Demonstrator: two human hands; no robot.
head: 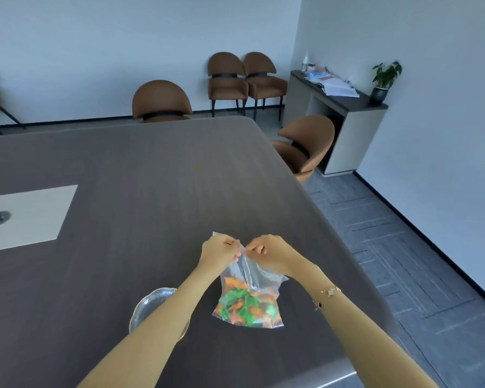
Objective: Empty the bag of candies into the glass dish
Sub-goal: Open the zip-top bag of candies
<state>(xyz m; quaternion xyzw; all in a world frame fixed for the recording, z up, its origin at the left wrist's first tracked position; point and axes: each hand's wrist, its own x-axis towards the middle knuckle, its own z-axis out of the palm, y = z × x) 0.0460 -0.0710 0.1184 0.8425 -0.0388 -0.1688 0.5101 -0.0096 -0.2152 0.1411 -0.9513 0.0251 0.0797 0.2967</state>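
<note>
A clear plastic bag [249, 301] holding several orange and green wrapped candies hangs upright just above the dark table [151, 177]. My left hand [220, 250] and my right hand [266, 252] both pinch the bag's top edge, close together, fingers closed on the plastic. A glass dish [149, 306] with a thin gold rim sits on the table to the left of the bag, partly hidden under my left forearm. What lies in the dish cannot be told.
The table's right edge [333, 233] runs close beside my right arm, with grey carpet beyond. A pale inset panel [31, 217] lies at the table's left. Brown chairs [305, 147] stand around the table and by the far wall.
</note>
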